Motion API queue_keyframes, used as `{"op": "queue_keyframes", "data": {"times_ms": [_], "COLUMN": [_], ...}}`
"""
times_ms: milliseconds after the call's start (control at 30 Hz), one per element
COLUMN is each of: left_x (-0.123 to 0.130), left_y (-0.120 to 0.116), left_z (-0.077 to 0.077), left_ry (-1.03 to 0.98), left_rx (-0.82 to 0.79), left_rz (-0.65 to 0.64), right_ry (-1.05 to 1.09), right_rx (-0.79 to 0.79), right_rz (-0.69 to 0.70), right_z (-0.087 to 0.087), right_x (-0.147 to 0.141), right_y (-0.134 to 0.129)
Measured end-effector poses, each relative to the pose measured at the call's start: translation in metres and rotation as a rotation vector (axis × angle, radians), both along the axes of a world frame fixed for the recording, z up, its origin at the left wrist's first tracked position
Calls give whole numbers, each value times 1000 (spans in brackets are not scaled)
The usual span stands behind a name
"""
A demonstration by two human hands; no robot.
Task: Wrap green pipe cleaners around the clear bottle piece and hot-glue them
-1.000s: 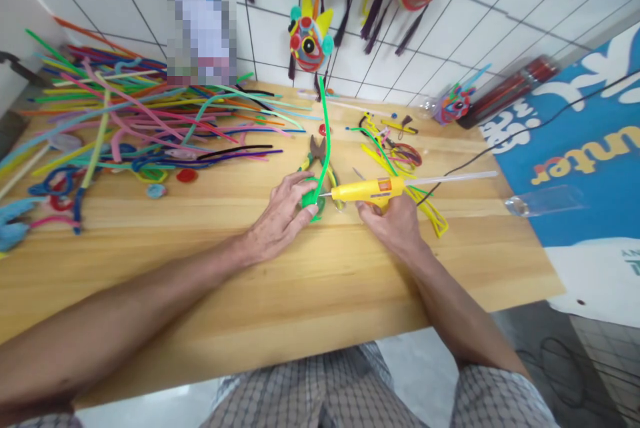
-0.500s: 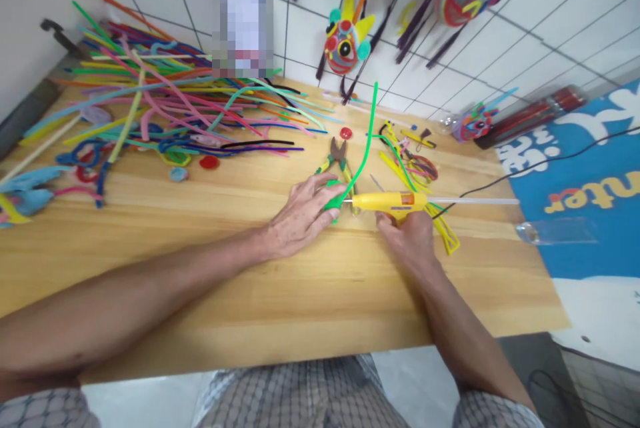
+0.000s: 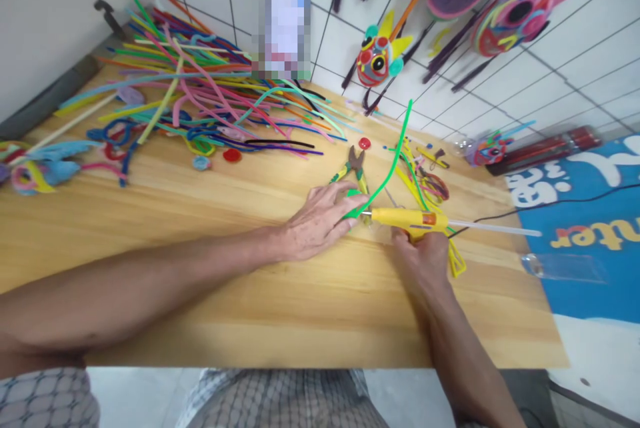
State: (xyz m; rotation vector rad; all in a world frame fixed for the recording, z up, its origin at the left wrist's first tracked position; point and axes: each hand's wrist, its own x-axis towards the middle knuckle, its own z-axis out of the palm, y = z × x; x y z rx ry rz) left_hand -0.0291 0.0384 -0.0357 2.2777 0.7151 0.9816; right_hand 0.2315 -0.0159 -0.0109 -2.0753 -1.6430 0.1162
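My left hand (image 3: 323, 220) is closed on a green pipe cleaner, one end of which is wound into a flat coil (image 3: 354, 204). Its free length (image 3: 397, 161) curves up and away from the fingers. My right hand (image 3: 425, 256) grips a yellow hot glue gun (image 3: 407, 217), with a clear glue stick (image 3: 495, 227) poking out of its back. The metal nozzle points left and meets or nearly meets the coil's edge; exact contact is hard to see. Just beyond my left fingers lie pliers (image 3: 356, 160) with green and yellow handles, partly hidden by the hand.
A heap of coloured pipe cleaners (image 3: 215, 91) covers the back left of the wooden table (image 3: 250, 321). Red discs, yellow pipe cleaners (image 3: 456, 261) and a clear plastic piece (image 3: 565, 268) lie about. Colourful masks (image 3: 379, 58) hang on the tiled wall. A black cord (image 3: 545, 200) runs right.
The view has shifted, so the table and wall things appear farther right and slightly lower. Both hands keep their hold, and the nozzle stays at the green coil.
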Motion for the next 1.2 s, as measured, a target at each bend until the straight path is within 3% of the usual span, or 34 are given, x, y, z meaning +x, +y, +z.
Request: {"op": "queue_keyframes", "data": {"times_ms": [500, 1200], "left_x": [0, 0], "left_y": [-2, -1], "left_z": [3, 1], "left_ry": [4, -4], "left_rx": [-35, -48], "left_rz": [3, -1], "right_ry": [70, 102], "right_rx": [9, 17], "right_rz": [-64, -61], "right_z": [13, 7], "right_x": [-7, 2], "right_y": [0, -2]}}
